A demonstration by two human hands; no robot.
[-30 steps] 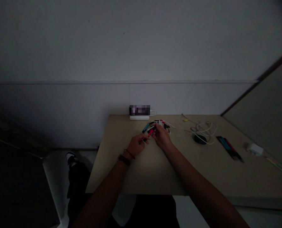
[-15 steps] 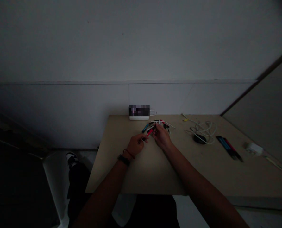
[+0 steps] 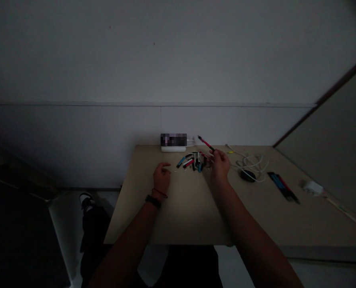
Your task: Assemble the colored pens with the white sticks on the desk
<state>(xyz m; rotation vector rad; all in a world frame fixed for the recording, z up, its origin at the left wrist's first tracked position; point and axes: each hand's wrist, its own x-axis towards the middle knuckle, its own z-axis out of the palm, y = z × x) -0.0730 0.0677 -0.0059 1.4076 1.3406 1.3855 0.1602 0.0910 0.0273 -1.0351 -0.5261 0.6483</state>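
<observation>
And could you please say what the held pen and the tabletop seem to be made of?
The pen looks plastic, from its red and black sections, finish too dim to judge; the tabletop is perhaps matte laminate: flat beige, without sharp reflections.

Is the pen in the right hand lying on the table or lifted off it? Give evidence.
Lifted. The right hand grips one end of the pen; the other slants up above the table, with the wall behind it.

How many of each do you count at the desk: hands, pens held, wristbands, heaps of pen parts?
Hands: 2, left hand and right hand
Held pens: 1, a red-and-black pen
Wristbands: 2, a black band and a red cord
Heaps: 1, a heap of pen parts, too jumbled to count singly
Total: 6
</observation>
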